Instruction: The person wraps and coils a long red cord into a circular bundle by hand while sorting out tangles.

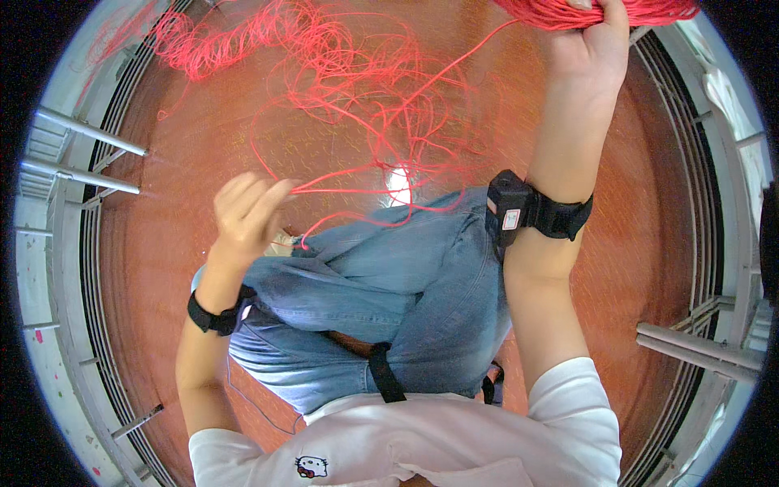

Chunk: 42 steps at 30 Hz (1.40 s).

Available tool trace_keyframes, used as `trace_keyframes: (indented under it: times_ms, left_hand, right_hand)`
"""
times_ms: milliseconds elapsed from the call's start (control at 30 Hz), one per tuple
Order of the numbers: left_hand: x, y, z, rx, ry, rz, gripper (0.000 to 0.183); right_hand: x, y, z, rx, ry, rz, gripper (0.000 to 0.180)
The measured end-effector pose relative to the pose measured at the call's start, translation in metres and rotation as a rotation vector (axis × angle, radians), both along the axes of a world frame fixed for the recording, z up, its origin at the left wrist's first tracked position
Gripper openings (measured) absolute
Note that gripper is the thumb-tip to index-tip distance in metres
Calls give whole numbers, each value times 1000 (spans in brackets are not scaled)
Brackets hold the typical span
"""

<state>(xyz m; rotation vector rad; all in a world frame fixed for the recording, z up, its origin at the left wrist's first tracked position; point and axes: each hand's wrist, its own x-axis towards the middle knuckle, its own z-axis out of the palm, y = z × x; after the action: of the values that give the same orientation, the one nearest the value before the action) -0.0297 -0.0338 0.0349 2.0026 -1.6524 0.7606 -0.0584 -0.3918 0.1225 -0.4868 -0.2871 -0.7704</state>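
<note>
Pinched in my left hand (pixel 246 207), above my lap, are a few strands of thin red cord (pixel 341 172). One strand loops down from there over my jeans (pixel 377 262). At the upper right, my right hand (pixel 593 45) is stretched out and grips a thick hank of red cord (pixel 554 13), cut off by the top of the view. A single line runs from this hank down-left into a loose tangle of red cord (pixel 328 55). The tangle spreads across the reddish-brown floor to the upper left. Where the strands cross, their order is unclear.
I sit low on the reddish-brown floor (pixel 201 146) with legs folded. Metal legs (pixel 91 131) and rails stand along the left side, with more metal bars (pixel 694 350) at the right. Black straps with devices (pixel 508 210) sit on both arms. A thin cable (pixel 258 408) trails at lower left.
</note>
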Motion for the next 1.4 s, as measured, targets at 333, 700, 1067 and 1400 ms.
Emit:
trace_keyframes:
  times_ms: [333,700,1067,1400]
  left_hand:
    - [114,113,1,404,-341,550,13]
    - [184,271,-4,601,-198,1286,26]
    - [208,186,-16,563,351,1393,18]
    - [199,160,-49,173,644,831,30]
  right_hand:
    - [-55,-96,-4,372,-49,49,8]
    - [-98,-175,-44,283,-224,-107,16]
    - [-50,-133,-30,551,70,-350,13]
    - [-45,-101,-18,290,-37,-236,19]
